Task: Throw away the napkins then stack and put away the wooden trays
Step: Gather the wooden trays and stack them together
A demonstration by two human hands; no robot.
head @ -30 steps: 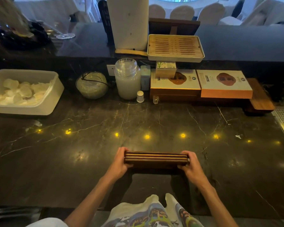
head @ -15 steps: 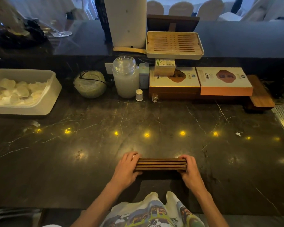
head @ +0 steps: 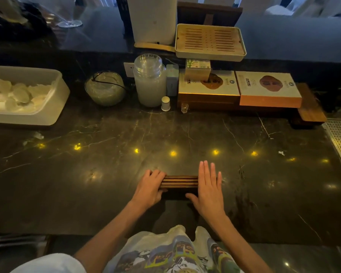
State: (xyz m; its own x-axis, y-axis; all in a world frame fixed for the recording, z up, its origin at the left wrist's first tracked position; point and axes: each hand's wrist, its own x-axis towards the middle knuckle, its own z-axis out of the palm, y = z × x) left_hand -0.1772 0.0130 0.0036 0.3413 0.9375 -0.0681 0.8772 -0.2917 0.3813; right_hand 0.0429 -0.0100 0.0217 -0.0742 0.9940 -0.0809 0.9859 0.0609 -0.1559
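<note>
Two hands on stacked wooden trays [head: 179, 181]: left hand [head: 149, 191] fingers gripping, right hand [head: 210, 191] flat, fingers spread; bin [head: 53, 107] holds perhaps napkins.

Before me: dark marble counter [head: 185, 133], veined, dotted with yellow light reflections. Raised ledge [head: 283, 42] behind; beyond it, white-covered chairs [head: 280, 6]. Dim room.

I take this for a service bar in a banquet hall: I see a long dark marble counter [head: 106, 174], a slatted bamboo tea tray [head: 210, 41], boxed tea gift sets [head: 268, 85], a stemmed wine glass [head: 70, 22], and white-covered banquet chairs [head: 274, 8] beyond.
</note>
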